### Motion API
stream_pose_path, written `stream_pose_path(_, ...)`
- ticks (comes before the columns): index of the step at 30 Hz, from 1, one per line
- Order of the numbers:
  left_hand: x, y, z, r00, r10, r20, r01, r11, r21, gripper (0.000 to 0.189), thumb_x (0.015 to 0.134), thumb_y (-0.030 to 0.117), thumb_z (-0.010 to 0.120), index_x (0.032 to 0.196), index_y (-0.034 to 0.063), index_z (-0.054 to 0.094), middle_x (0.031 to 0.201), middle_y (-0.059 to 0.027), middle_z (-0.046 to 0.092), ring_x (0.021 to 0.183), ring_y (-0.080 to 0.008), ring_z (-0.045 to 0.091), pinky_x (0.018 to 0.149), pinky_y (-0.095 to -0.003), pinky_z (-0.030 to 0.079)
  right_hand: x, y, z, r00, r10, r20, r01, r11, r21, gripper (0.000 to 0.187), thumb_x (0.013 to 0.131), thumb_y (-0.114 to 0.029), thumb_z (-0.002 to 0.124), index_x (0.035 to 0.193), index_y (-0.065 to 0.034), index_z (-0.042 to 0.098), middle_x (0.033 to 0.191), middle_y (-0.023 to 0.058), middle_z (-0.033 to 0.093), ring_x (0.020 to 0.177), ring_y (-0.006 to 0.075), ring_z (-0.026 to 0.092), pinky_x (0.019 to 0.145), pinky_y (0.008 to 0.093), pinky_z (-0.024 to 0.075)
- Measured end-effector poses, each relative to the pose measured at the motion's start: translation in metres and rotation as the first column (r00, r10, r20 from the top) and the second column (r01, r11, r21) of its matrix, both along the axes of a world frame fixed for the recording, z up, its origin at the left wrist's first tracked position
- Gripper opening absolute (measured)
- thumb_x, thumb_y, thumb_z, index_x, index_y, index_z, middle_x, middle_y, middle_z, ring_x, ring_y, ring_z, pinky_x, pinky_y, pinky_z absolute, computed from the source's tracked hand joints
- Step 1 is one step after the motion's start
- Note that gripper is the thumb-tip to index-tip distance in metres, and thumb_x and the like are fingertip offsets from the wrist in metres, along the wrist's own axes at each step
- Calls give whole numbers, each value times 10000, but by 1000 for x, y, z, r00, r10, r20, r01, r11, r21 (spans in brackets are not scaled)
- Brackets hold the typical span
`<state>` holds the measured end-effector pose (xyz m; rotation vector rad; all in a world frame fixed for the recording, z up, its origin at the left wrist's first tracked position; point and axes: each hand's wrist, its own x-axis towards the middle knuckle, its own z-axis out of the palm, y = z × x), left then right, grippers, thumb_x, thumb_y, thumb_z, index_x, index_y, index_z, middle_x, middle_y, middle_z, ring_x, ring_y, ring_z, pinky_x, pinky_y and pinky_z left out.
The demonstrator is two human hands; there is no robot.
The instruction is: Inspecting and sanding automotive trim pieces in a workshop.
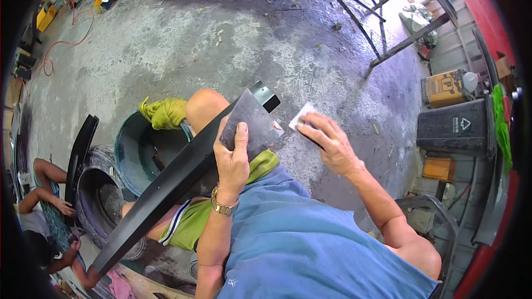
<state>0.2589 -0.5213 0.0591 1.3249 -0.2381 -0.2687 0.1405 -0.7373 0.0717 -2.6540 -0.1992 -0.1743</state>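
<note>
My left hand [233,162], with a gold-coloured watch at its wrist, grips a thin grey sheet [249,126], thumb on top. Under the sheet a long black moulded part [162,189] slants over my thigh, its boxy end [265,96] past the sheet's upper edge. Whether my left fingers also touch the black part is hidden. Right of the sheet, apart from it, my right hand [330,141] holds a small white pad or folded piece [301,115] with a dark edge below it. A green-yellow cloth [166,113] hangs over the rim of a dark green tub [120,133].
Beside the tub lies a tyre [89,199]. A co-worker [41,224] sits at the far left, a hand at another black part [79,153]. Metal frame legs [409,39] stand upper right. A dark bin [453,128] and yellow container [447,88] are at the right; a red hose [66,42] crosses the floor.
</note>
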Motion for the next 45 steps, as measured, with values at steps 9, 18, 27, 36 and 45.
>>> stream_pose_path(9, -3, 10, -11, 992, 52, -117, -60, 996, -72, 209, 1015, 143, 581, 1134, -23, 625, 1020, -20, 641, 947, -82, 555, 875, -261, 457, 5, -3, 15, 988, 153, -19, -154, 986, -66, 619, 761, 66, 573, 1314, -207, 624, 1359, 58, 561, 1259, 281, 543, 1084, 488, 415)
stream_pose_path(18, -1, 16, -5, 982, 27, -188, -54, 989, -139, 245, 1028, 154, 547, 1174, -30, 617, 1041, -22, 643, 944, -94, 562, 864, -265, 462, 3, -7, -27, 998, 57, -23, -56, 998, 21, 596, 758, 43, 590, 1316, -166, 597, 1323, 88, 570, 1291, 296, 514, 1091, 470, 397)
stream_pose_path(27, 1, 23, -5, 986, 74, -146, -94, 987, -128, 225, 1025, 157, 558, 1144, -25, 617, 1008, -23, 644, 913, -90, 551, 826, -261, 462, 19, 3, 17, 962, 244, -120, -265, 942, -205, 575, 764, 28, 580, 1294, -191, 629, 1362, 22, 576, 1301, 256, 509, 1102, 516, 380)
stream_pose_path(36, -1, 26, -11, 953, 23, -301, -106, 959, -261, 209, 989, 147, 625, 1115, -17, 656, 1028, -43, 675, 878, -101, 613, 795, -274, 519, 20, 1, -17, 980, 183, -77, -194, 966, -173, 617, 757, 48, 589, 1338, -160, 563, 1421, 76, 513, 1331, 304, 490, 1095, 494, 401)
stream_pose_path(45, -4, 25, -12, 988, 60, -141, -74, 992, -101, 197, 1010, 145, 583, 1105, -19, 634, 983, -13, 640, 888, -82, 564, 814, -254, 475, 33, 24, 30, 985, 174, 11, -165, 949, -268, 606, 779, 19, 576, 1332, -229, 602, 1367, 3, 560, 1285, 231, 502, 1105, 536, 352)
